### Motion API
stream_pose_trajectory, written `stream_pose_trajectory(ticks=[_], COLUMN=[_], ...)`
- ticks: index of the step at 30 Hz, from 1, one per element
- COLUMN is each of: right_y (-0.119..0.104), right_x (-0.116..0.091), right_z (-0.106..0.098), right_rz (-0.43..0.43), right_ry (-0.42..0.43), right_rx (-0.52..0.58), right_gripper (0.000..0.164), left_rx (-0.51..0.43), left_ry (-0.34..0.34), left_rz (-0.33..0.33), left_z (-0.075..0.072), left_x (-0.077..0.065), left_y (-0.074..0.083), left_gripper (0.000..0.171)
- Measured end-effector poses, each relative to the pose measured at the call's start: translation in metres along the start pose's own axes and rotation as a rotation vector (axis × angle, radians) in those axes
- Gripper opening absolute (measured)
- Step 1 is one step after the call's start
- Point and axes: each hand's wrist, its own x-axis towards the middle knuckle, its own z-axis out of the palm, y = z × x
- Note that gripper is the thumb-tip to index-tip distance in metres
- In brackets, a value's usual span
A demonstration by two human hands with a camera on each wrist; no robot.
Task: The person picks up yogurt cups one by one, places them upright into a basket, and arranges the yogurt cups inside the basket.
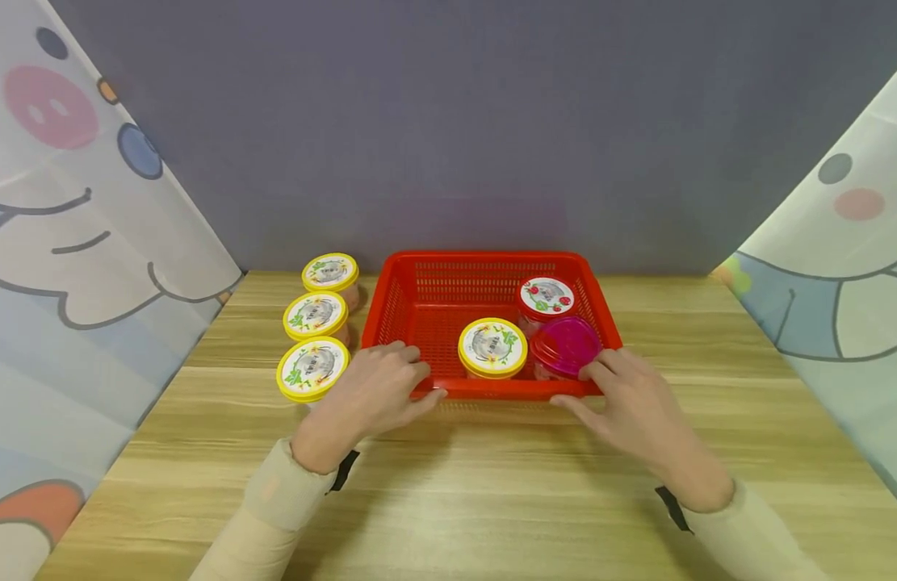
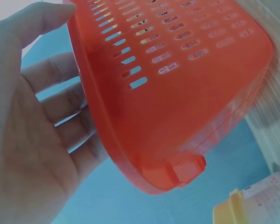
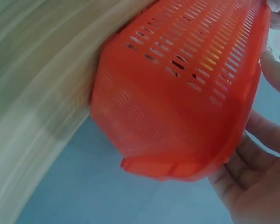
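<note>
One red basket is sitting between the left hand and right hand, their half-curled fingers gripping its near corners. It is holding one yellow-lidded tub between the hands, one magenta-lidded tub beside the right, one red-rimmed tub beyond. Three yellow-topped tubs are standing left of the left hand.

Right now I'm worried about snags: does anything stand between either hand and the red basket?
Nothing visible does: the left hand and right hand grip the red basket along its near side. Three yellow-lidded tubs stand outside, left of it.
</note>
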Motion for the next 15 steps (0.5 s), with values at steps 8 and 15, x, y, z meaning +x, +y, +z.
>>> stream_pose_trajectory(ticks=[8,15], right_y=[-0.0024,-0.0029], right_x=[-0.0015,-0.0015], right_z=[0.0062,0.0080], right_rz=[0.007,-0.006], right_ry=[0.047,0.081], right_rx=[-0.008,-0.012], right_gripper=[0.080,0.080], left_rx=[0.004,0.012], left_ry=[0.004,0.005], left_rz=[0.009,0.000], left_z=[0.0017,0.0015], left_x=[0.0003,0.0006], left_y=[0.0001,0.0009], left_gripper=[0.039,0.039])
